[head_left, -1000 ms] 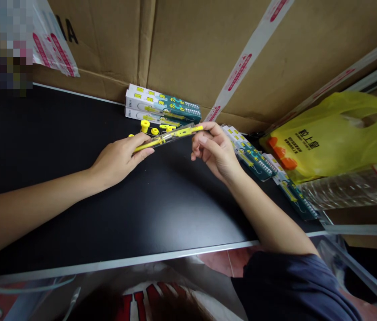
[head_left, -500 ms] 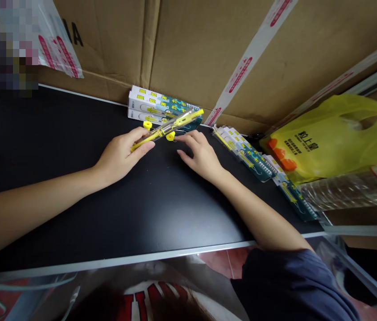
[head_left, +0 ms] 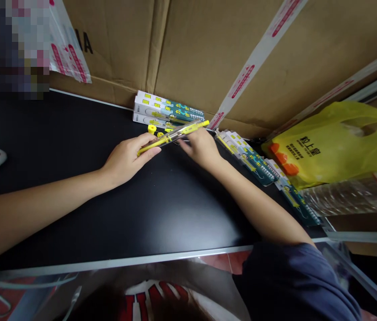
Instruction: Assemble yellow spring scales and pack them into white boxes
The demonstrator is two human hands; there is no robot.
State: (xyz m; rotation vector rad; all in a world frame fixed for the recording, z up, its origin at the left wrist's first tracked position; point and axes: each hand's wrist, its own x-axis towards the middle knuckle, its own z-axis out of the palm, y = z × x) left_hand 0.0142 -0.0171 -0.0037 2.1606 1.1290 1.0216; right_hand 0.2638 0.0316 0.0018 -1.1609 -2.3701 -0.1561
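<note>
Holding clear tube (head_left: 177,133) by its left end above dark tabletop (head_left: 134,223): left hand (head_left: 130,159), thumb and fingers closed on it. Tube slants up toward right, yellow piece inside. Right hand (head_left: 203,146) near tube's raised end, fingers blurred, partly hidden; cannot tell whether gripping. Beyond: small yellow parts (head_left: 151,129), stacked printed boxes (head_left: 168,108), cardboard (head_left: 205,49).

At the back of the black desk (head_left: 134,218), slim white-and-green cardboard boxes (head_left: 161,109) lie stacked before a large brown cardboard carton (head_left: 211,49), with small yellow plastic parts (head_left: 151,129) just in front. Above the desk, a clear-and-yellow plastic tube (head_left: 175,134) slants from the fingers (head_left: 151,154) of the left hand (head_left: 124,160) to beside the right hand (head_left: 203,149). To the right, further boxes (head_left: 253,158) lie left of a yellow plastic bag (head_left: 332,142).
</note>
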